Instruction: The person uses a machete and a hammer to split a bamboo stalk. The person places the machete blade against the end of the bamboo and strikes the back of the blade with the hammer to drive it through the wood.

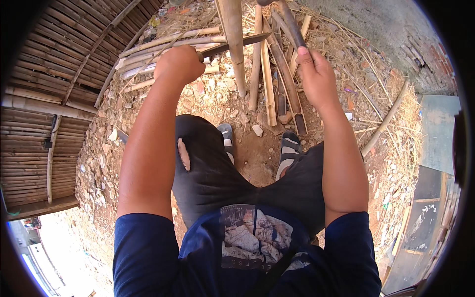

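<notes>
A bamboo pole (237,54) stands upright in front of me, and a split runs down from its upper part. The dark blade of a machete (215,50) lies across the pole at that split, its tip sticking out on the right side. My left hand (179,65) is closed round the machete's handle. In my right hand (315,79) is a hammer (292,24) with a thick dark handle, gripped near the lower end. Its head, at the top edge, shows only in part. The hammer is apart from the blade, just right of its tip.
Split bamboo lengths (268,84) lie on the ground beyond my feet, with more bamboo poles (170,47) stacked at the far left. A slatted bamboo wall (42,74) rises on the left. Rubble and straw cover the ground; a grey wall (396,34) stands at the far right.
</notes>
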Action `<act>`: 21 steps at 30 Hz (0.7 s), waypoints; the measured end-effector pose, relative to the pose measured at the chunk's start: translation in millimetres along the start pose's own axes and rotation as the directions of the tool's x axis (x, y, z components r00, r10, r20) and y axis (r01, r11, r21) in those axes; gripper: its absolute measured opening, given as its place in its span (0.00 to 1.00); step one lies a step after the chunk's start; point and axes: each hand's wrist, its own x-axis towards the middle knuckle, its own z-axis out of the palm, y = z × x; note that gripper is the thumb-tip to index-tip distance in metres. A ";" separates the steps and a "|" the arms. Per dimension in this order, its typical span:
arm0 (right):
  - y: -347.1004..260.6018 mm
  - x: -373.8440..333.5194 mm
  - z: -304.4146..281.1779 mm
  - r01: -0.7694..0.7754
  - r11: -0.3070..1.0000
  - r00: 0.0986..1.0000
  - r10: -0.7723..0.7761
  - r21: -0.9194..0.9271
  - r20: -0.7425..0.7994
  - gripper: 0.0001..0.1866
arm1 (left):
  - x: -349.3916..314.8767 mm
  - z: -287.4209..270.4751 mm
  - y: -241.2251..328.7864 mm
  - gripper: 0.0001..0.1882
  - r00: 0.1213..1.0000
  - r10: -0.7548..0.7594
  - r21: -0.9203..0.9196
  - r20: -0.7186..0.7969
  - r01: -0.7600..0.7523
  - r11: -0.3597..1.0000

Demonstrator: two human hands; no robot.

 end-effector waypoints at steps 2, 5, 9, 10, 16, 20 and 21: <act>-3.0 0.0 -3.0 0.050 0.987 0.993 -0.033 0.150 -0.114 0.29 | 2.2 0.9 0.7 0.17 1.000 0.011 -0.005 -0.005 -0.011 1.000; 8.4 -2.9 5.5 0.068 0.998 0.986 -0.066 0.007 -0.152 0.28 | 5.3 0.8 5.7 0.17 1.000 0.018 -0.014 -0.013 -0.018 1.000; 33.2 1.3 26.2 -0.032 0.930 0.978 0.104 -0.367 0.179 0.29 | 5.8 -0.8 6.7 0.18 1.000 0.020 0.008 -0.001 -0.020 1.000; 31.2 2.2 26.4 -0.051 0.950 0.976 0.112 -0.307 0.185 0.30 | 5.3 -2.9 5.1 0.18 1.000 0.016 0.011 -0.002 -0.016 1.000; 7.4 4.4 0.2 0.060 0.998 0.996 -0.060 0.001 -0.069 0.27 | 1.7 1.3 1.8 0.17 0.999 -0.018 -0.001 -0.036 0.018 1.000; 17.0 4.4 5.7 0.109 0.993 0.966 -0.095 0.048 -0.239 0.28 | 4.6 -1.2 4.7 0.17 1.000 0.017 -0.004 -0.015 -0.017 1.000; 23.4 3.9 9.5 0.136 0.991 0.953 -0.131 0.001 -0.272 0.27 | 4.5 -2.5 7.9 0.17 1.000 0.026 -0.004 -0.009 -0.026 1.000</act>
